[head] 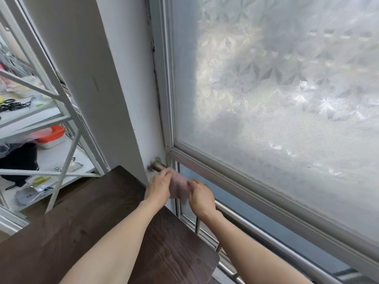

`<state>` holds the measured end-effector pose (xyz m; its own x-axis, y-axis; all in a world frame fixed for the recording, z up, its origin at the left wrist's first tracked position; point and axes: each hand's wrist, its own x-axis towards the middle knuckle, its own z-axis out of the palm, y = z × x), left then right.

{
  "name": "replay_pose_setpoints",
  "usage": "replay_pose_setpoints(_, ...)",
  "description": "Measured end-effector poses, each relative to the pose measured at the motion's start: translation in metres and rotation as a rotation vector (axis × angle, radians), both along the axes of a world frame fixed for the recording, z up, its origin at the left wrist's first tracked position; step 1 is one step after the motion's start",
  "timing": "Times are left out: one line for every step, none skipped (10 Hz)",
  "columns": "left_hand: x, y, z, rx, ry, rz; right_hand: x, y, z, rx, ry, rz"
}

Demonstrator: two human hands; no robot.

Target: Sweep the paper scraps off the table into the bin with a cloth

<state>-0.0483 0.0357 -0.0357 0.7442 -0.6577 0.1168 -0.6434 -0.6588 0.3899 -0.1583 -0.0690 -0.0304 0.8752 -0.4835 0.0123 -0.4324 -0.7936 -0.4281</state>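
both hands met at about 6 o'clock from the middle of the view, just past the far corner of the table. the left hand had its fingers curled over the left edge of the cloth, pinching it. the right hand gripped the right edge of the same cloth, fingers folded down over it. so each hand was clamped on the cloth and the two sat near each other with the fabric between them.

the cloth was pale pink and draped over a metal rail, hanging down between the hands. the rail's round flange met the white wall at about 11 o'clock from the left hand. the rail ran on toward 4 o'clock along the foot of the window, whose pane was frosted with a leaf-like pattern.

the table was dark brown wood, filling the lower left, and both forearms reached across it and its right edge. no paper scraps could be made out on the part that showed.

at 9 o'clock stood a white metal shelf carrying small clutter, among it an orange-lidded box and something black below.
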Motion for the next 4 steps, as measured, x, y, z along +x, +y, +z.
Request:
replay_pose_setpoints(-0.005, 0.002, -0.006, 0.018, -0.017, 0.024, 0.002, -0.004, 0.002, -0.018, 0.021, 0.037)
replay_pose_setpoints(-0.004, 0.006, -0.004, 0.084, -0.05, -0.006, 0.005, -0.005, 0.007, -0.038, 0.062, 0.048)
replay_pose_setpoints(0.002, 0.012, -0.007, 0.108, -0.054, -0.006, 0.005, -0.003, 0.006, -0.108, 0.027, 0.05)
replay_pose_setpoints(0.003, 0.021, -0.004, 0.059, 0.093, 0.062, 0.006, 0.006, 0.009, -0.126, -0.057, 0.026)
